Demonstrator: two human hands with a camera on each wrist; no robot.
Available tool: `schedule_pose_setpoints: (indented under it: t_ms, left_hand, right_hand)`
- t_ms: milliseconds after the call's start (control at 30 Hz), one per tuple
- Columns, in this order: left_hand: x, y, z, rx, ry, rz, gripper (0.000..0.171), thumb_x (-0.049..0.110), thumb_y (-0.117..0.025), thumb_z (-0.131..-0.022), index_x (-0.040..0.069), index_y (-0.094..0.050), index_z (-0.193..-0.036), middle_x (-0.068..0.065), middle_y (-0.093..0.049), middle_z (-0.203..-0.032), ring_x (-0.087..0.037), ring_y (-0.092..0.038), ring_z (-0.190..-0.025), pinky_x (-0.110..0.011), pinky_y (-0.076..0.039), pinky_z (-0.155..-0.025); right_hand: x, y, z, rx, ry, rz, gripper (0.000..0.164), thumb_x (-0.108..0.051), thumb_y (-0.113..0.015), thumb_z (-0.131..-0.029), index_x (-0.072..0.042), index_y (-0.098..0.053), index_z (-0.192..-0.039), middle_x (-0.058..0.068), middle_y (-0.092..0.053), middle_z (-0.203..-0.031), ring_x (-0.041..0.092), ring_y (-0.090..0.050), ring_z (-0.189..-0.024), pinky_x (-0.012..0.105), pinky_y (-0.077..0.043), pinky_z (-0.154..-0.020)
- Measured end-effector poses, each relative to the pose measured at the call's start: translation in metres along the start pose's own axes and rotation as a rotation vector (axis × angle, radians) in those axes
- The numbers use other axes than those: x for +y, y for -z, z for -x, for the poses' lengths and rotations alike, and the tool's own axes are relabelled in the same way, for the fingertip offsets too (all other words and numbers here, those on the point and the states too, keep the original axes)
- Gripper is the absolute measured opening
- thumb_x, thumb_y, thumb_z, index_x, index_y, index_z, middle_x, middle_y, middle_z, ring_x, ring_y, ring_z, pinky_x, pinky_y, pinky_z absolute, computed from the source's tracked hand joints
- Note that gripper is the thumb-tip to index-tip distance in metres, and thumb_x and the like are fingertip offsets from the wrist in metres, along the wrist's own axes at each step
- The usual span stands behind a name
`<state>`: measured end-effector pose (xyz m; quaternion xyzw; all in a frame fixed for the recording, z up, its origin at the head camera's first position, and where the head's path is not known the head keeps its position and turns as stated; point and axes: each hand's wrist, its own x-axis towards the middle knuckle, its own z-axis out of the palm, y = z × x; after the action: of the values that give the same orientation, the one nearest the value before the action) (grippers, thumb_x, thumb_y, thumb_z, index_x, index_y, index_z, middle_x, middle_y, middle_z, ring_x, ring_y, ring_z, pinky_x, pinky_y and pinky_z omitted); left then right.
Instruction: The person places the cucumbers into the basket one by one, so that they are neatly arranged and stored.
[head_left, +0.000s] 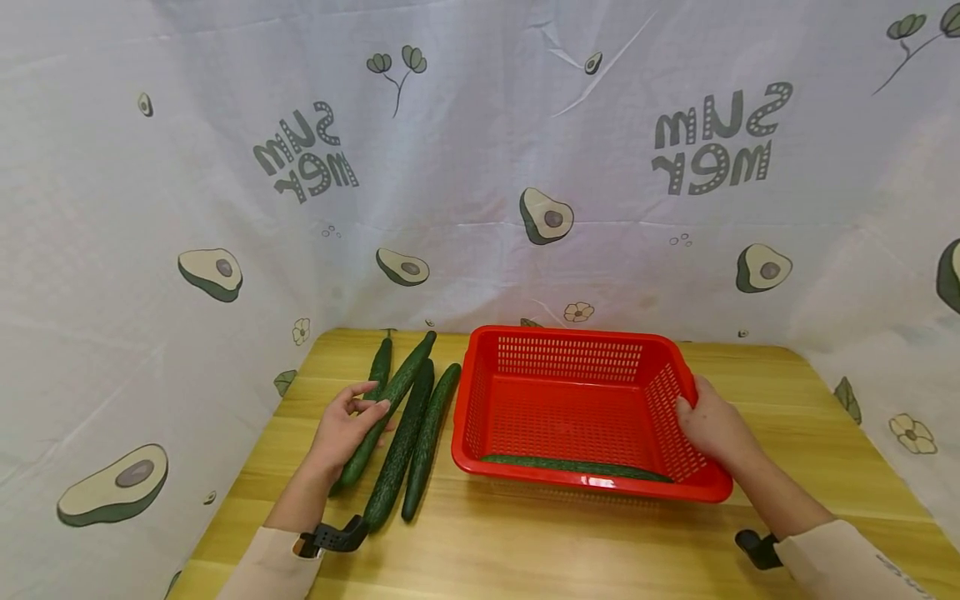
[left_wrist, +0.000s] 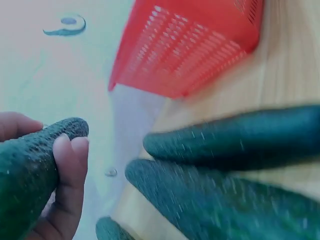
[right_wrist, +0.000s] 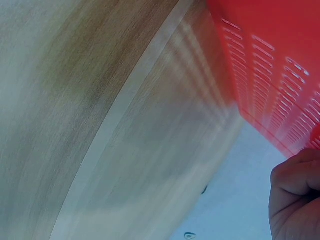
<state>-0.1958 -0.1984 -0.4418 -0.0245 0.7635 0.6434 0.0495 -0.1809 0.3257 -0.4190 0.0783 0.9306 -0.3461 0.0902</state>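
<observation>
My left hand (head_left: 351,427) grips a long green cucumber (head_left: 405,375), with fingers and thumb around it in the left wrist view. Beside that hand, two more cucumbers lie side by side on the table, a dark one (head_left: 402,450) and a slimmer one (head_left: 432,442). Another cucumber (head_left: 381,360) lies partly hidden behind the left hand. My right hand (head_left: 716,423) holds the right rim of a red plastic basket (head_left: 577,333), its thumb inside and its fingers hidden outside. Along the basket's near inner side rests a single cucumber (head_left: 577,467).
The wood-grain table (head_left: 585,550) runs under everything. White cloth (head_left: 480,167) printed with avocados and lettering hangs behind and along both sides. Black camera straps circle both wrists.
</observation>
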Motion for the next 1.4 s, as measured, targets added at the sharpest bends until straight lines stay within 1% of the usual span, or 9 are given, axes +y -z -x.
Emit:
schedule_pose_setpoints:
  t_ms: [267, 433, 667, 833, 900, 1067, 1167, 1300, 1400]
  left_hand:
    - [0.02, -0.009, 0.006, -0.101, -0.001, 0.058, 0.058, 0.02, -0.072, -0.097, 0.009, -0.049, -0.149, -0.009, -0.059, -0.111, -0.023, -0.077, -0.093, -0.039, -0.062, -0.075]
    - [0.031, -0.017, 0.007, -0.166, -0.062, 0.045, 0.058, 0.015, -0.074, -0.094, 0.006, -0.052, -0.148, -0.012, -0.053, -0.11, -0.015, -0.077, -0.089, -0.035, -0.062, -0.072]
    - [0.041, -0.031, 0.006, -0.24, -0.118, 0.034, 0.055, 0.014, -0.072, -0.096, 0.005, -0.054, -0.147, -0.016, -0.049, -0.124, -0.011, -0.077, -0.087, -0.03, -0.061, -0.069]
    - [0.048, -0.044, 0.004, -0.3, -0.142, 0.03, 0.054, 0.014, -0.071, -0.096, 0.005, -0.054, -0.147, -0.017, -0.054, -0.118, -0.013, -0.077, -0.091, -0.028, -0.061, -0.071]
    - [0.05, -0.049, 0.004, -0.332, -0.161, 0.018, 0.053, 0.014, -0.07, -0.097, 0.003, -0.054, -0.147, -0.023, -0.06, -0.118, -0.012, -0.076, -0.09, -0.027, -0.061, -0.072]
    - [0.053, -0.063, 0.004, -0.407, -0.196, -0.023, 0.049, 0.016, -0.066, -0.1, 0.0, -0.055, -0.145, -0.031, -0.068, -0.12, -0.018, -0.075, -0.092, -0.027, -0.06, -0.072]
    - [0.056, -0.073, 0.005, -0.45, -0.211, -0.059, 0.046, 0.017, -0.065, -0.101, 0.002, -0.056, -0.144, -0.028, -0.071, -0.117, -0.025, -0.074, -0.095, -0.025, -0.059, -0.071]
    - [0.063, -0.089, 0.003, -0.498, -0.271, -0.191, 0.043, 0.02, -0.067, -0.1, 0.011, -0.061, -0.142, -0.016, -0.072, -0.117, -0.015, -0.066, -0.078, -0.022, -0.052, -0.066]
    - [0.071, -0.101, 0.001, -0.525, -0.311, -0.286, 0.041, 0.024, -0.071, -0.098, 0.018, -0.066, -0.138, -0.009, -0.072, -0.107, -0.01, -0.054, -0.066, -0.023, -0.045, -0.06]
  right_hand:
    - [-0.001, 0.001, 0.001, 0.005, 0.004, 0.018, 0.068, -0.02, -0.033, -0.107, 0.014, -0.002, -0.157, 0.031, -0.06, -0.103, 0.019, -0.067, -0.065, 0.038, -0.06, -0.056]
    - [-0.001, 0.001, 0.002, 0.004, 0.006, 0.017, 0.068, -0.02, -0.034, -0.107, 0.014, -0.002, -0.157, 0.031, -0.06, -0.103, 0.019, -0.067, -0.065, 0.038, -0.06, -0.056]
    - [-0.001, 0.002, 0.002, -0.003, -0.007, -0.003, 0.068, -0.021, -0.033, -0.108, 0.012, 0.0, -0.157, 0.028, -0.061, -0.1, 0.019, -0.067, -0.065, 0.038, -0.06, -0.056]
    - [-0.001, 0.001, 0.001, -0.006, -0.009, -0.01, 0.068, -0.021, -0.032, -0.109, 0.011, 0.0, -0.158, 0.029, -0.061, -0.101, 0.019, -0.068, -0.065, 0.038, -0.06, -0.056]
    - [-0.001, 0.001, 0.001, -0.006, -0.01, -0.006, 0.068, -0.021, -0.033, -0.109, 0.011, 0.0, -0.158, 0.028, -0.061, -0.1, 0.019, -0.068, -0.065, 0.038, -0.06, -0.056]
    - [-0.003, 0.001, 0.002, -0.001, -0.006, 0.006, 0.067, -0.021, -0.033, -0.108, 0.012, -0.002, -0.158, 0.029, -0.061, -0.101, 0.019, -0.067, -0.065, 0.038, -0.06, -0.056]
    - [-0.003, 0.001, 0.003, 0.0, -0.005, 0.007, 0.066, -0.021, -0.033, -0.108, 0.012, -0.003, -0.157, 0.029, -0.06, -0.102, 0.019, -0.067, -0.066, 0.038, -0.06, -0.056]
    - [-0.002, 0.001, 0.003, 0.001, -0.008, 0.002, 0.066, -0.021, -0.033, -0.108, 0.012, -0.003, -0.157, 0.029, -0.06, -0.102, 0.018, -0.067, -0.066, 0.037, -0.06, -0.057]
    - [-0.002, 0.001, 0.003, 0.001, -0.005, -0.002, 0.067, -0.02, -0.033, -0.108, 0.012, -0.002, -0.157, 0.029, -0.059, -0.103, 0.018, -0.067, -0.066, 0.037, -0.061, -0.057]
